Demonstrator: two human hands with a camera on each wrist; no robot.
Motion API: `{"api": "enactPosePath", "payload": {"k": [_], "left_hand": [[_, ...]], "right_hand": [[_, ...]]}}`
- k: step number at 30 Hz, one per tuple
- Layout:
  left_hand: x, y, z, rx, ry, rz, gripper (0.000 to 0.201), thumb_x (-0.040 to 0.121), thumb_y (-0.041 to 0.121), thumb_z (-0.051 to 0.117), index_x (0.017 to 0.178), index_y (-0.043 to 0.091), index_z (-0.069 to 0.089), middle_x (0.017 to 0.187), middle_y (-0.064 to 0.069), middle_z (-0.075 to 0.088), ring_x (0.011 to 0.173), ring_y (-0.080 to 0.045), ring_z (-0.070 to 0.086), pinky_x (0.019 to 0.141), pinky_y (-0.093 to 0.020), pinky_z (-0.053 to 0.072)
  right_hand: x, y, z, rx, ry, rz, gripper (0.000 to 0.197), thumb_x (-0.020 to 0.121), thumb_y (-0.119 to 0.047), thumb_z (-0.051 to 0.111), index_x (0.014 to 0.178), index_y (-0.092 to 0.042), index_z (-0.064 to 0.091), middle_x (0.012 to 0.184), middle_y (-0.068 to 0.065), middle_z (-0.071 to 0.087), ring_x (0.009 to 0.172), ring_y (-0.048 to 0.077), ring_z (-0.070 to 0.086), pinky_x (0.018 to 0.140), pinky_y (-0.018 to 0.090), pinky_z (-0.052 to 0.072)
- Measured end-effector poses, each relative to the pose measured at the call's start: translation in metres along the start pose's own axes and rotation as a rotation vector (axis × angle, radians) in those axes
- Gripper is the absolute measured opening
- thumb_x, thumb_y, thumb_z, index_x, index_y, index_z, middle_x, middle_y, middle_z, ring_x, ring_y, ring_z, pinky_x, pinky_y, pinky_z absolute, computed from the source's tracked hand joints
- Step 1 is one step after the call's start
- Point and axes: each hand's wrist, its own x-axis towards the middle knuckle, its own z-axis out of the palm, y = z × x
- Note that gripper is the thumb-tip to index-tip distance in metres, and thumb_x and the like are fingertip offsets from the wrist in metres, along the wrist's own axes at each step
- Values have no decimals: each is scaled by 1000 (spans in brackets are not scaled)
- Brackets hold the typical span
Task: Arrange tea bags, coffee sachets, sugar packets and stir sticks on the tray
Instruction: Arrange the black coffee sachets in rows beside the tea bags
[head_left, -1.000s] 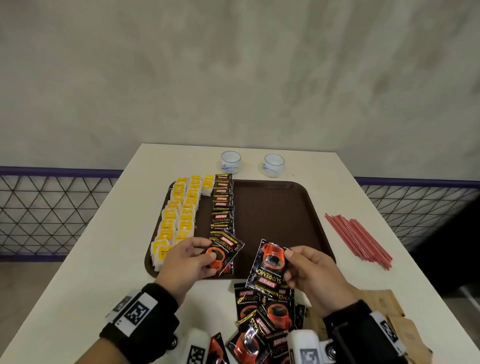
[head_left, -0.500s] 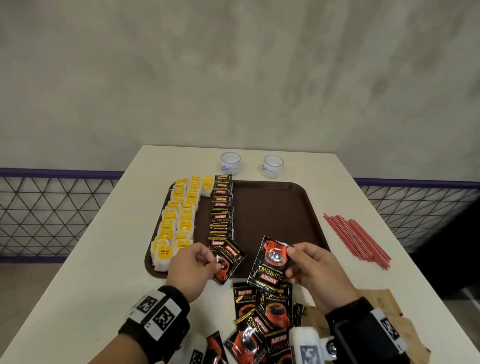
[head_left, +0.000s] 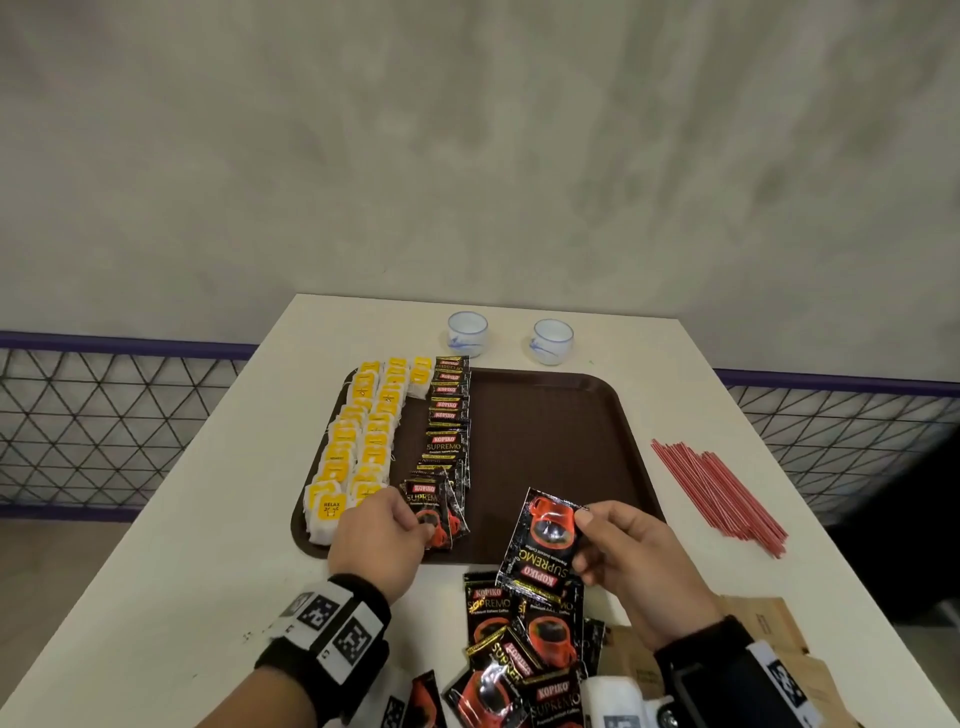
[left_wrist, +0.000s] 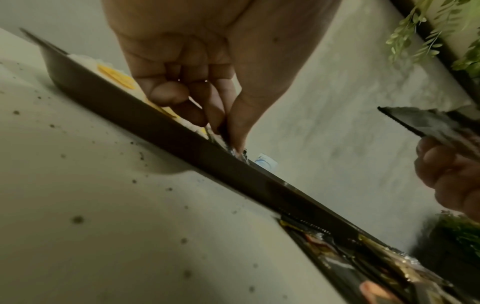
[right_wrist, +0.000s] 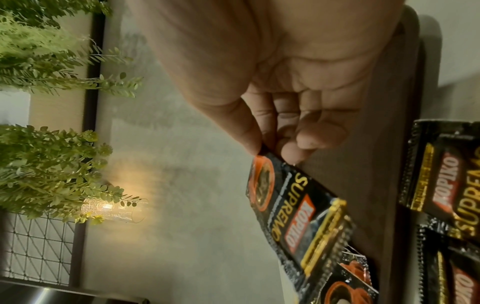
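Note:
A brown tray (head_left: 550, 415) lies mid-table. Yellow-tagged tea bags (head_left: 358, 447) fill its left side in two rows. Beside them runs a column of black coffee sachets (head_left: 447, 415). My left hand (head_left: 379, 540) pinches the nearest sachet (head_left: 428, 512) of that column at the tray's front edge; the left wrist view shows thumb and fingers (left_wrist: 223, 123) closed on it above the tray rim (left_wrist: 182, 142). My right hand (head_left: 618, 551) pinches another coffee sachet (head_left: 540, 540) (right_wrist: 293, 209) by its corner, held over the tray's front edge. Loose sachets (head_left: 519, 644) lie in a pile near me.
Red stir sticks (head_left: 719, 493) lie in a bundle right of the tray. Brown sugar packets (head_left: 763, 623) sit at the front right, partly behind my right wrist. Two small white cups (head_left: 467, 332) (head_left: 553, 340) stand behind the tray. The tray's right half is bare.
My left hand has turned its sachet upright and set it down at the near end of the column. My right hand has barely moved with its sachet.

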Motion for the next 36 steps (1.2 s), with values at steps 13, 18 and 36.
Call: {"api": "enactPosePath", "payload": {"k": [13,18,36], "left_hand": [[4,4,-7,234,-96,33,40,69,49,77,74,20,50,72,4,57,68,-12,54,62,-28,46],[6,2,0,14,-148,76,58,75,31,78,121,19,45,111,6,57,101,-14,57,84,-28,49],[15,-5,-3,-265,-499,123,88,89,-3,49,151,21,-8,155,0,27,136,-13,35,111,-38,37]], "right_hand": [[19,-9,8,-224,-28,-19,21,96,-17,55,76,-13,62,73,4,65,68,16,59,61,28,48],[46,-13,37,-336,-91,29,25,88,-26,56,64,-27,63,76,3,63,82,26,61,90,50,49],[60,17,89,-227,-148,157,19,80,-28,53,61,-27,59,76,5,63,77,25,58,86,51,48]]}}
